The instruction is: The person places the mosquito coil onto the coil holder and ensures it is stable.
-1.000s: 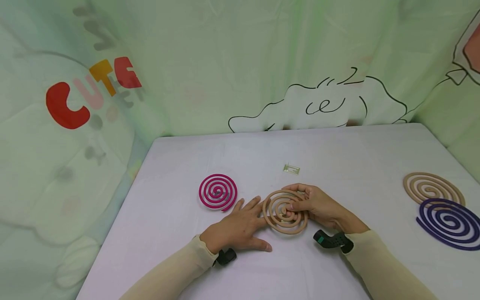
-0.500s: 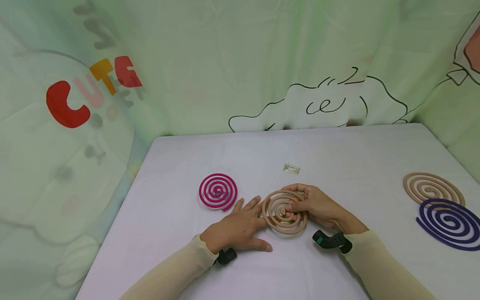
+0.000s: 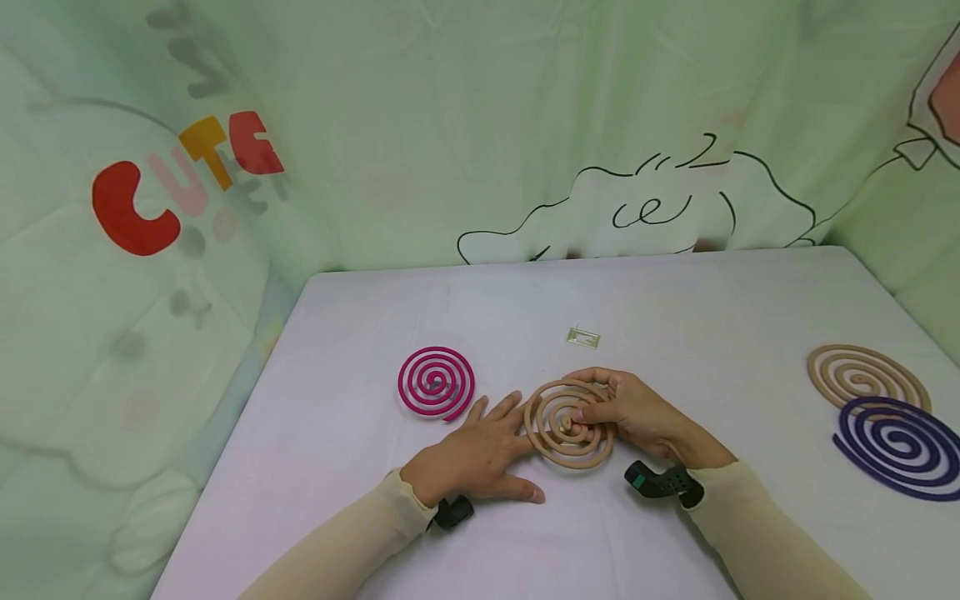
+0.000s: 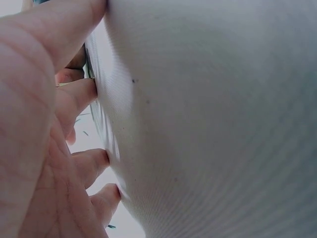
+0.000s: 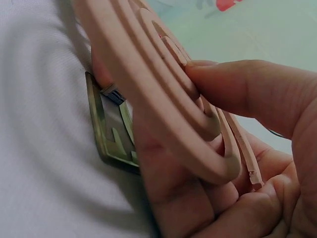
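My right hand (image 3: 645, 417) pinches a tan mosquito coil (image 3: 536, 437) near its centre, thumb on top and fingers beneath. In the right wrist view the coil (image 5: 143, 99) is tilted above a small flat metal coil stand (image 5: 106, 153) on the cloth, which the coil mostly hides in the head view. My left hand (image 3: 480, 458) lies palm down with fingers spread, its index finger reaching under the coil's left side to the stand. In the left wrist view, the left fingertips (image 4: 101, 156) rest on the cloth.
A magenta coil (image 3: 408, 400) sits to the left, over something small and dark. Another metal stand (image 3: 582, 337) lies beyond my hands. At the right, a purple coil (image 3: 896, 437) overlaps a second tan coil (image 3: 832, 358). White cloth (image 3: 360, 308) covers the table; a printed curtain (image 3: 450, 125) hangs behind.
The held tan coil has shifted very slightly to the left with the right hand. My left hand stays in place, and the other coils have not moved.
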`<action>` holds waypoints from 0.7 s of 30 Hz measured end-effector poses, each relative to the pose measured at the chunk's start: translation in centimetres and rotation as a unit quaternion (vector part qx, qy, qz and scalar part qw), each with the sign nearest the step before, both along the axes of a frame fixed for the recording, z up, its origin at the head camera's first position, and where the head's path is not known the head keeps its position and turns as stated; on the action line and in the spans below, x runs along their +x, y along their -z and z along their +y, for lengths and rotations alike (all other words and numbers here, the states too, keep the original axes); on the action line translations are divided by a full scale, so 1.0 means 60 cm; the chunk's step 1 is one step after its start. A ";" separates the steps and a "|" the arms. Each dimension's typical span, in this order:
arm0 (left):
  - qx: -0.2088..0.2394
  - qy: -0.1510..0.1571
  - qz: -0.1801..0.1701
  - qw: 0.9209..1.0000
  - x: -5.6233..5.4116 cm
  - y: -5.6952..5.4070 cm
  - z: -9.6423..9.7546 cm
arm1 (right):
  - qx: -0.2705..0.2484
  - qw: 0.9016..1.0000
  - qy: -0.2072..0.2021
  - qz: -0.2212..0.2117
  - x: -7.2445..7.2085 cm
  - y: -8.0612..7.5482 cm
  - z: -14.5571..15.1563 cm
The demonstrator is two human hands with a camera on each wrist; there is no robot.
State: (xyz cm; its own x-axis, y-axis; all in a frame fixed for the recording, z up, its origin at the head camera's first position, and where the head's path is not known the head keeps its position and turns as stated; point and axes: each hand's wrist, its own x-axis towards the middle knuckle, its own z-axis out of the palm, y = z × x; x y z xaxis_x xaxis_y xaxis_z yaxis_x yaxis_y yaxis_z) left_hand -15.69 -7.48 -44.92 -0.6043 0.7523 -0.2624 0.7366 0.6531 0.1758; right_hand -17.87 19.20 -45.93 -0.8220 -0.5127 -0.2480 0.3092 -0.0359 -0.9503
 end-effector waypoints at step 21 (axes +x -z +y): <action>-0.003 0.005 0.003 1.000 -0.001 0.000 0.001 | 0.023 1.000 0.000 0.018 0.000 0.004 0.004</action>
State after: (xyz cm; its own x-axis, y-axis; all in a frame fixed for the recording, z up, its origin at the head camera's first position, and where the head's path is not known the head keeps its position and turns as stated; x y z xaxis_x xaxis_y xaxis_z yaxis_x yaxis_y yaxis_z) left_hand -15.74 -7.44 -44.93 -0.5978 0.7569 -0.2640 0.7446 0.6463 0.1670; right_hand -17.88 19.43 -46.14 -0.8313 -0.5007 -0.2413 0.2743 0.0081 -0.9616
